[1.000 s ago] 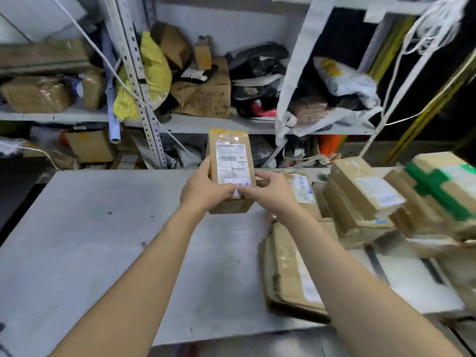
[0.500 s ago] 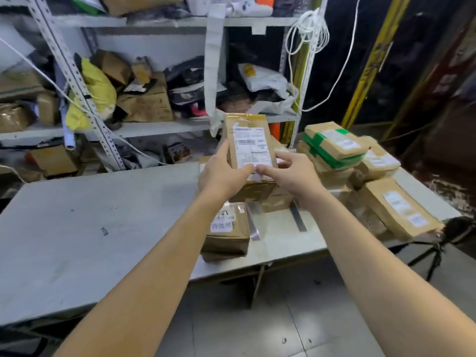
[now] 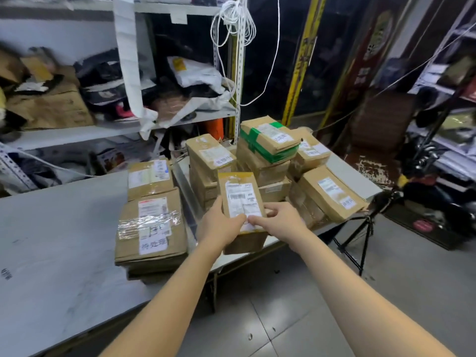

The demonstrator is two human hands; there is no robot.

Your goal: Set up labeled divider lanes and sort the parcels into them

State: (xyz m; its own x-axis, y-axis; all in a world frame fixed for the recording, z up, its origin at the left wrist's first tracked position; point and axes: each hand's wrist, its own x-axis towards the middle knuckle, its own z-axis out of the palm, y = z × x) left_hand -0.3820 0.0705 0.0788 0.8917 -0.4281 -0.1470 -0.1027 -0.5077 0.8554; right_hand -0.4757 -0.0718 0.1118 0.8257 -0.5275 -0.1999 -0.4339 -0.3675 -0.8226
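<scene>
Cardboard parcel (image 3: 239, 191) (one, labelled), left hand (image 3: 219, 225), right hand (image 3: 283, 222), fingers (image 3: 260, 221) clamped on it

One wide-angle view from the person's head faces forward and down over the tabletop (image 3: 51, 240) toward its far right corner, close above the left hand (image 3: 221, 225) and right hand (image 3: 282, 222), with shelves (image 3: 77, 134) beyond the far edge and floor (image 3: 296, 318) beneath

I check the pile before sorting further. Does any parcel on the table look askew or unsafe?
Yes. The flat brown cardboard parcel with white labels at the grey table's right end lies tilted on lower parcels; its corner seems to stick out past the edge, so it might slide off.
</scene>
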